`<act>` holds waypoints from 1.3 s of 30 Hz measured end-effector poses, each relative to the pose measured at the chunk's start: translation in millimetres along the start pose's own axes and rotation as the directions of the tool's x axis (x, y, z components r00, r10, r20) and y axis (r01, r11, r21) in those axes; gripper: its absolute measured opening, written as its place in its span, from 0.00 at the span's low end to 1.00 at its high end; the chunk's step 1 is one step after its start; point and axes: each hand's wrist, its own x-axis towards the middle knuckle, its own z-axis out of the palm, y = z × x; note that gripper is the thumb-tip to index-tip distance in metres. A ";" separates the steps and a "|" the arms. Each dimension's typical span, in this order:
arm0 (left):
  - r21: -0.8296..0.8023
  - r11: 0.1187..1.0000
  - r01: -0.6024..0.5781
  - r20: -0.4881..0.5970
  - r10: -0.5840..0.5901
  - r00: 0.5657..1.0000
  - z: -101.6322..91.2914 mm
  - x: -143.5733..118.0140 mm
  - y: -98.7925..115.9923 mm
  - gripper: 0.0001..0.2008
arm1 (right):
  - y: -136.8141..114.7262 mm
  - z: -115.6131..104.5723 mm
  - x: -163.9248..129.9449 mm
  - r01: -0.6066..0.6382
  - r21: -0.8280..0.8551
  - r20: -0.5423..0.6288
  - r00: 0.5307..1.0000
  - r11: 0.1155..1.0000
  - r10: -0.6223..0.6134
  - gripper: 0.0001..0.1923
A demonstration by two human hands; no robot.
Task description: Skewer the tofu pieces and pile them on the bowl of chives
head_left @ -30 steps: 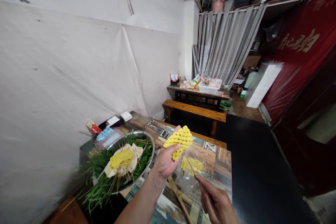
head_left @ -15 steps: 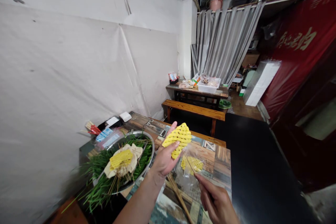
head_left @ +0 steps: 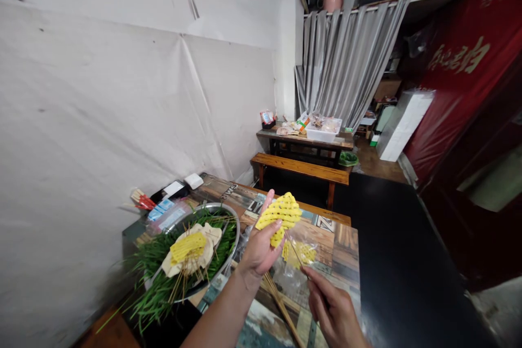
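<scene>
A yellow lattice-cut slice [head_left: 282,213], full of small holes, is pinched in my left hand [head_left: 260,247] between thumb and fingers, above the table. My right hand [head_left: 333,302] grips a thin wooden skewer [head_left: 295,250], whose tip reaches the slice's lower edge; whether it has gone in I cannot tell. Beneath lies a clear plastic bag [head_left: 285,277] with more yellow slices [head_left: 302,254] in or under it. A bundle of loose skewers [head_left: 280,307] rests on the table. To the left, a metal bowl [head_left: 235,227] holds skewered green leaves [head_left: 150,263], pale flat pieces [head_left: 212,235] and yellow slices [head_left: 188,248].
The patterned table [head_left: 345,253] borders a white covered wall [head_left: 122,109]. Behind the bowl are packets [head_left: 163,209] and a black tray [head_left: 185,191]. Beyond stand a wooden bench [head_left: 302,167] and a second table [head_left: 265,134] with a white tub [head_left: 322,133].
My left hand and the yellow slice have shifted slightly right, closer to the skewer. My right hand keeps its grip on the skewer. The view has moved a little.
</scene>
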 end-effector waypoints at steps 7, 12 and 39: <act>-0.026 0.998 -0.057 -0.031 0.057 0.998 -1.1 1.1 5.5 0.36 | -12.6 -9.8 5.9 0.062 -0.072 0.046 0.997 0.995 -0.059 0.19; -0.116 0.993 -0.027 -0.151 0.009 0.988 -11.6 9.8 17.6 0.34 | -20.6 -16.8 8.1 0.121 -0.129 0.041 0.992 0.984 -0.117 0.18; -0.065 0.991 0.115 0.079 -0.110 0.991 -11.6 2.0 15.7 0.40 | -13.7 -17.7 0.4 0.089 -0.080 0.104 0.991 0.993 -0.080 0.19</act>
